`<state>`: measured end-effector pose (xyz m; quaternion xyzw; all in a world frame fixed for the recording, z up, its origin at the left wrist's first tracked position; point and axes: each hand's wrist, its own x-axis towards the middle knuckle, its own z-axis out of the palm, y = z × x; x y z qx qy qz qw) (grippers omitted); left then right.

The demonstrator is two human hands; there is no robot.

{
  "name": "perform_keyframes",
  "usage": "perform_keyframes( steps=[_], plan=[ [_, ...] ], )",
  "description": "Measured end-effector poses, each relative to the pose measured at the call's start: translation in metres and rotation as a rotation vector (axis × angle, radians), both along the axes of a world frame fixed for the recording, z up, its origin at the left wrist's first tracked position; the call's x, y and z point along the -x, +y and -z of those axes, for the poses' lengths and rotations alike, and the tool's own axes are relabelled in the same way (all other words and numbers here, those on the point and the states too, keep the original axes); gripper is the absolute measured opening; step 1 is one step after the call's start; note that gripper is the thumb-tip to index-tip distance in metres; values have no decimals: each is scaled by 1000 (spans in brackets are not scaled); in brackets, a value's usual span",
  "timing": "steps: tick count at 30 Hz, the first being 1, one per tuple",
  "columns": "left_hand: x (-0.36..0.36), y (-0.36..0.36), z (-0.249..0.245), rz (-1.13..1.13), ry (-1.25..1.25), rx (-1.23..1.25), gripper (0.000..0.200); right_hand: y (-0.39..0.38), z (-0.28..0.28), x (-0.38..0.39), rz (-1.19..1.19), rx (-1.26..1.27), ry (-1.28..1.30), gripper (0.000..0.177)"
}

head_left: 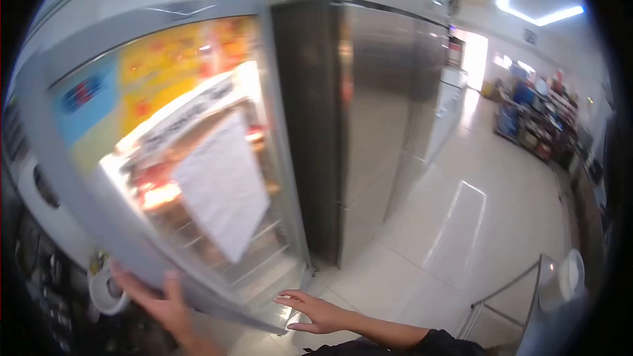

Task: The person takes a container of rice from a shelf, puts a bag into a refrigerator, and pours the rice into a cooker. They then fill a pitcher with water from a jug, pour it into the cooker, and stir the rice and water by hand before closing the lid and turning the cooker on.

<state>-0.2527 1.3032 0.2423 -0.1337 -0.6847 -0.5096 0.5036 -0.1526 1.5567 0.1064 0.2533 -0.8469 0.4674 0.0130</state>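
A lit display fridge (280, 151) with a glass door and a grey frame fills the left side, blurred by motion. A sheet of white paper (227, 188) hangs on its glass, below yellow and blue printed panels. My left hand (161, 306) is open, fingers spread, right at the lower left edge of the door frame (142, 244). Near the fridge's lower right corner, my right hand (316, 311) reaches out with fingers apart and nothing in it. A white cup-shaped container (109, 293) shows just beside my left fingertips.
A tall stainless steel cabinet (376, 105) stands right of the fridge. Pale glossy floor tiles (488, 204) run back to a bright doorway (473, 59). At lower right, a white bucket (567, 280) stands beside a metal frame (504, 313). Piled goods (537, 112) line the far right.
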Motion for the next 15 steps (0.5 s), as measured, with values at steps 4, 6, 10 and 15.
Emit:
perform_keyframes(
  steps=[4, 6, 10, 15],
  plan=[
    [110, -68, 26, -599, 115, 222, 72, 107, 36, -27, 76, -1, -18, 59],
    [169, -81, 61, -865, 226, 395, 74, 174, 57, -50, 140, -41, -45, 57],
    [157, 58, 64, -1102, 96, 715, 92, 313, 79, -98, 260, -93, -76, 52],
    [189, 322, 146, -265, -91, 664, 79, 468, 126, -132, 457, -157, -118, 42]
  ],
)
